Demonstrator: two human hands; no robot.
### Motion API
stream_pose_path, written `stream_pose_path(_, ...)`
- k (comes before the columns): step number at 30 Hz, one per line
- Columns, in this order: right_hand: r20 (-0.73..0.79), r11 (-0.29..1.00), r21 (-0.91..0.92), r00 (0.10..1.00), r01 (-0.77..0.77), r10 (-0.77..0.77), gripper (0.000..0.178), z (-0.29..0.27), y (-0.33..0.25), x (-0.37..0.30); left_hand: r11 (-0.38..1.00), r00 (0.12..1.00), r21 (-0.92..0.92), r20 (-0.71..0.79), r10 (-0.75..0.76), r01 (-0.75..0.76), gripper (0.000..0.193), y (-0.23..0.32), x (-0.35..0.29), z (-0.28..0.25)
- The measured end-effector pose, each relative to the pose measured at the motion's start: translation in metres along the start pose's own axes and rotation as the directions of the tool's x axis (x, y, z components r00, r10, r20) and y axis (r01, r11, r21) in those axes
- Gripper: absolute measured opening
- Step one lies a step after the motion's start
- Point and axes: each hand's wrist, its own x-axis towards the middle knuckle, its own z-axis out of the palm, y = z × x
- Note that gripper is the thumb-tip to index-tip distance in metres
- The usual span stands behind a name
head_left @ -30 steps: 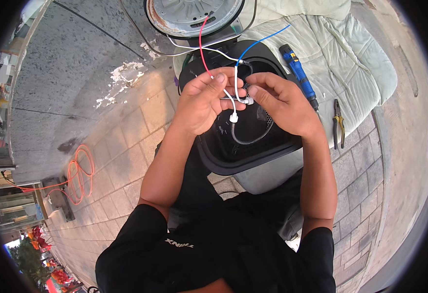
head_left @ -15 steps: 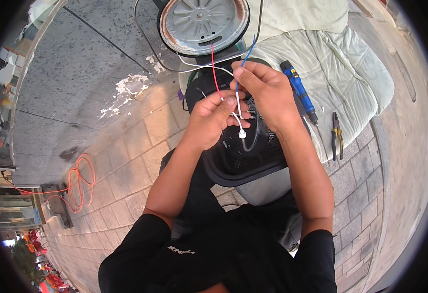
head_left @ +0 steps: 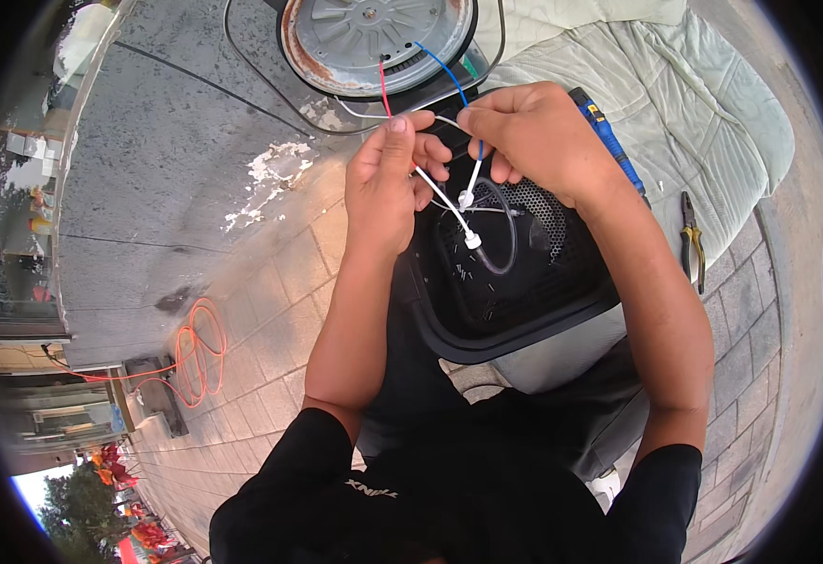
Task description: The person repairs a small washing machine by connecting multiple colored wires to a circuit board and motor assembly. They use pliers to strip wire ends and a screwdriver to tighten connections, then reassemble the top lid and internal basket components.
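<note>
My left hand (head_left: 385, 193) pinches a red wire (head_left: 384, 86), whose upper end reaches a hole near the rim of a round, rust-edged metal plate (head_left: 322, 68). Below the fingers a white sleeve (head_left: 442, 200) continues down to a white end cap. With thumb and forefinger, my right hand (head_left: 541, 141) holds a blue wire (head_left: 449, 75); its tip is up against the plate by another hole. Its lower part also runs into a white sleeve. Beneath both hands lies a black plastic housing (head_left: 491, 351) with a perforated grille, a looped dark tube (head_left: 513, 235) and small loose bits inside.
A blue pen-shaped power tool (head_left: 611, 141) lies on a pale quilted cushion (head_left: 731, 117) at the right, partly behind my right arm. Pliers with yellow-black handles (head_left: 691, 242) rest by the cushion's edge. A coiled orange hose (head_left: 200, 352) is on the paving at left.
The blue wire's tip has gone from pointing up free to the plate near its hole. My hands have moved apart. The whole view has shifted a little.
</note>
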Motion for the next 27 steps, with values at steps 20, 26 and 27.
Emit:
stream_pose_path(20, 0.588, 0.899, -0.191, 0.779, 0.394, -0.217, 0.03, -0.029, 0.018, 0.047, 0.966, 0.994, -0.251, 0.104, -0.031, 0.056, 0.045, 0.003, 0.019, -0.005)
stream_pose_path(26, 0.474, 0.995, 0.059, 0.875, 0.078, -0.096, 0.028, -0.02, 0.016, 0.045, 0.953, 0.981, -0.295, 0.192, -0.003, 0.061, 0.041, -0.004, 0.02, -0.016)
stream_pose_path(27, 0.464, 0.995, 0.083, 0.881, 0.055, -0.087, 0.028, -0.018, 0.014, 0.047, 0.966, 0.991, -0.256, 0.136, -0.006, 0.04, 0.048, -0.003, 0.02, -0.014)
